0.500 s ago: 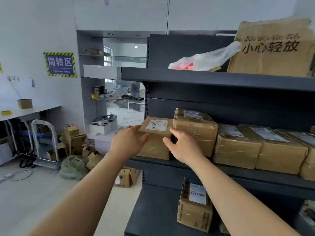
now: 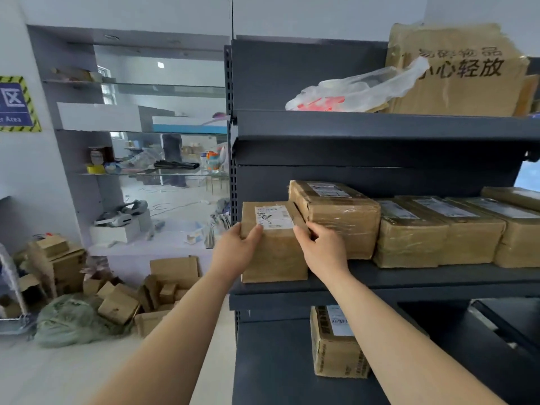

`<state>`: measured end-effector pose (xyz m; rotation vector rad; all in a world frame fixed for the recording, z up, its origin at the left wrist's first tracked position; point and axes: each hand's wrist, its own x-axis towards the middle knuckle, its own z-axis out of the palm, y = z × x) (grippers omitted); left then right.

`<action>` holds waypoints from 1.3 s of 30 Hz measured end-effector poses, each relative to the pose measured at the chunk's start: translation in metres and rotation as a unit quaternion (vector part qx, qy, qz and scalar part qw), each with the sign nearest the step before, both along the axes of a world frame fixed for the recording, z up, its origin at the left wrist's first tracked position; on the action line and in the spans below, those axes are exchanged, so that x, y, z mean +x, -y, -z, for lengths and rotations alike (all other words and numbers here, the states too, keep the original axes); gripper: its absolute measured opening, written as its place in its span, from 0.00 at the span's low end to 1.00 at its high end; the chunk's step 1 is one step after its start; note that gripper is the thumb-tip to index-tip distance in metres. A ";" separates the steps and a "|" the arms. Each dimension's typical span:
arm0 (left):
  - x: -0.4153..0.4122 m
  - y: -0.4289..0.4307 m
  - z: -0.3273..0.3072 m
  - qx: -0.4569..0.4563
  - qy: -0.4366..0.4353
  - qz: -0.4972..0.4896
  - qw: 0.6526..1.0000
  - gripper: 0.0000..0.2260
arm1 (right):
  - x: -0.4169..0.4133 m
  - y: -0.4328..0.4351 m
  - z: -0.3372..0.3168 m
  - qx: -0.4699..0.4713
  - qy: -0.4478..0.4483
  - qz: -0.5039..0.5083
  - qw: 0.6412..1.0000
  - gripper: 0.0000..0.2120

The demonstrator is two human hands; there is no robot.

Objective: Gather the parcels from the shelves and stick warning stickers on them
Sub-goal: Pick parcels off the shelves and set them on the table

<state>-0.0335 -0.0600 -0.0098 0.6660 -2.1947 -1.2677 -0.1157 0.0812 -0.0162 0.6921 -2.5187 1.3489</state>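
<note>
Gripping the end parcel on the middle shelf: your left hand and right hand curl fingers round its two sides, thumbs on top.

"小心轻放" on cardboard box, "Area" on wall sign

Two hands: left hand, right hand. Middle shelf: six parcels, counting the end parcel; the rear right one is cut off by the frame. Lower shelf: one lower parcel. Top shelf: one carton, one bag. Floor: one green sack, plus a box pile, count unclear.
</note>
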 end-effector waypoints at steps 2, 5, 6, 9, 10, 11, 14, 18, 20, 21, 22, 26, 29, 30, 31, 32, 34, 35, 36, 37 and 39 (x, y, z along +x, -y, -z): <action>0.001 0.004 0.004 0.030 -0.032 -0.003 0.999 0.29 | 0.005 0.002 0.000 -0.028 0.023 0.002 0.999 0.25; 0.007 0.006 0.009 0.060 -0.068 0.011 0.996 0.26 | 0.012 0.004 0.002 -0.075 0.060 0.003 0.995 0.25; 0.009 0.007 0.011 0.065 -0.077 0.013 0.995 0.26 | 0.015 0.005 0.004 -0.091 0.072 0.003 0.993 0.25; 0.018 0.009 0.016 0.070 -0.088 0.022 0.993 0.30 | 0.028 0.003 0.005 -0.142 0.104 -0.007 0.984 0.22; 0.023 0.009 0.017 0.068 -0.090 0.023 0.993 0.31 | 0.032 0.001 0.005 -0.161 0.113 -0.014 0.980 0.20; 0.027 0.007 0.018 0.068 -0.090 0.024 0.993 0.31 | 0.036 0.000 0.006 -0.176 0.122 -0.020 0.977 0.18; 0.044 -0.001 0.019 0.083 -0.107 0.026 0.990 0.31 | 0.049 -0.003 0.008 -0.204 0.143 -0.032 0.968 0.15; 0.068 -0.015 0.026 0.118 -0.133 0.034 0.983 0.28 | 0.069 -0.013 0.013 -0.244 0.171 -0.035 0.954 0.14; 0.085 -0.029 0.031 0.144 -0.149 0.041 0.977 0.27 | 0.081 -0.021 0.018 -0.268 0.182 -0.028 0.946 0.13; 0.094 -0.037 0.033 0.162 -0.159 0.043 0.973 0.26 | 0.086 -0.025 0.021 -0.278 0.187 -0.022 0.942 0.13; 0.103 -0.047 0.034 0.184 -0.173 0.046 0.966 0.24 | 0.094 -0.030 0.025 -0.284 0.194 -0.018 0.939 0.15; 0.136 -0.084 0.043 0.236 -0.201 0.048 0.949 0.19 | 0.126 -0.054 0.039 -0.300 0.220 -0.042 0.927 0.17; 0.157 -0.112 0.050 0.253 -0.213 0.045 0.943 0.16 | 0.156 -0.080 0.050 -0.323 0.232 -0.051 0.916 0.21; 0.165 -0.123 0.053 0.261 -0.216 0.042 0.940 0.15 | 0.166 -0.091 0.054 -0.333 0.235 -0.052 0.912 0.21; 0.172 -0.135 0.055 0.267 -0.218 0.041 0.938 0.15 | 0.175 -0.103 0.057 -0.339 0.235 -0.052 0.909 0.20; 0.180 -0.147 0.058 0.272 -0.220 0.042 0.936 0.15 | 0.186 -0.116 0.059 -0.343 0.231 -0.054 0.909 0.18; 0.194 -0.172 0.063 0.282 -0.220 0.048 0.933 0.14 | 0.207 -0.144 0.062 -0.353 0.223 -0.058 0.907 0.16; 0.201 -0.185 0.067 0.285 -0.215 0.052 0.933 0.15 | 0.217 -0.159 0.063 -0.357 0.220 -0.057 0.906 0.16; 0.207 -0.198 0.071 0.286 -0.208 0.059 0.934 0.16 | 0.226 -0.175 0.066 -0.359 0.219 -0.051 0.906 0.17; 0.213 -0.212 0.074 0.286 -0.200 0.067 0.935 0.17 | 0.237 -0.191 0.067 -0.359 0.216 -0.045 0.907 0.17; 0.225 -0.241 0.081 0.286 -0.188 0.089 0.936 0.18 | 0.255 -0.224 0.072 -0.361 0.208 -0.026 0.909 0.16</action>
